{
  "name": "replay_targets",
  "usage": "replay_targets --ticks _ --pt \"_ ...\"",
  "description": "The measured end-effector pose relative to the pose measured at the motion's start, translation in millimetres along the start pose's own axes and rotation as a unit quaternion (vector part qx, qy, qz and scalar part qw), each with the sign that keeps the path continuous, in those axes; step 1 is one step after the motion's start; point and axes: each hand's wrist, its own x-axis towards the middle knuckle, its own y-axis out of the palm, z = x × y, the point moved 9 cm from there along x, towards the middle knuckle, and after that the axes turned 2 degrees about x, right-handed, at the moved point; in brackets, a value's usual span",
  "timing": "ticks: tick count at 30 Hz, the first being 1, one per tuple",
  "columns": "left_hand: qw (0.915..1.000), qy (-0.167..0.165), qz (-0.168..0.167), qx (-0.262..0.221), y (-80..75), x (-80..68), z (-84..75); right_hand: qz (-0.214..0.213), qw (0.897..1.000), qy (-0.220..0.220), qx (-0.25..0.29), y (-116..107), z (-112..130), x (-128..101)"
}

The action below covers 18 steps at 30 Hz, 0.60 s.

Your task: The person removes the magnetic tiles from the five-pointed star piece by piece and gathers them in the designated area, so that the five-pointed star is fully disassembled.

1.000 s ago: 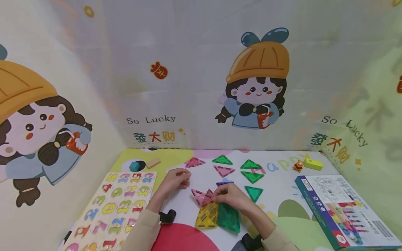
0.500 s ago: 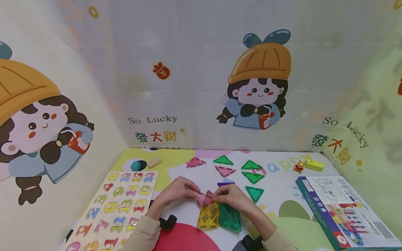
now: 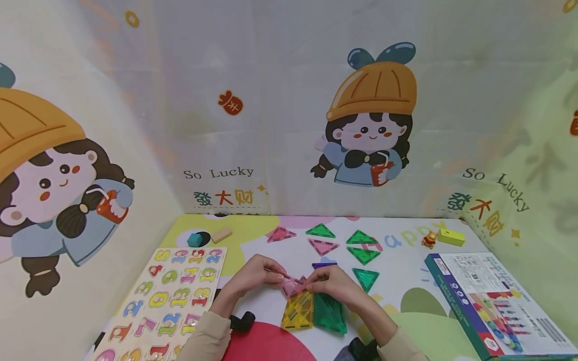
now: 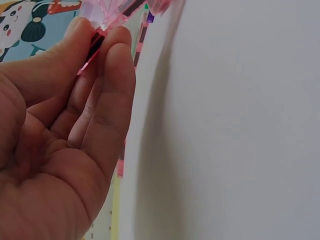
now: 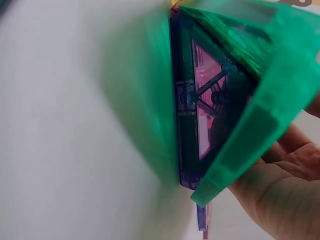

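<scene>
Beside 1 yellow tile, 2 hands, left hand and right hand, each pinch pink triangles (4 green triangles lie beyond).

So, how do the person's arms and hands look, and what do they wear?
Both hands are bare: the left hand and the right hand wear no gloves or rings that I can see. Each forearm has a beige long sleeve, and a black device sits at each wrist.

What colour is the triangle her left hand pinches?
Pink triangle, see-through; clearest in the left wrist view.
</scene>
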Motion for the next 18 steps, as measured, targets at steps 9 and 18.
replay_targets --ticks 9,18 --pt "0.9975 -0.012 -0.010 -0.068 -9.6 7.1 8.2 0.000 1.000 0.008 0.019 0.0 -0.4 -3.6" --pt "0.9768 -0.063 -0.184 -0.089 -48.3 24.5 22.8 0.007 0.999 0.007 0.032 0.8 -2.7 -8.2"
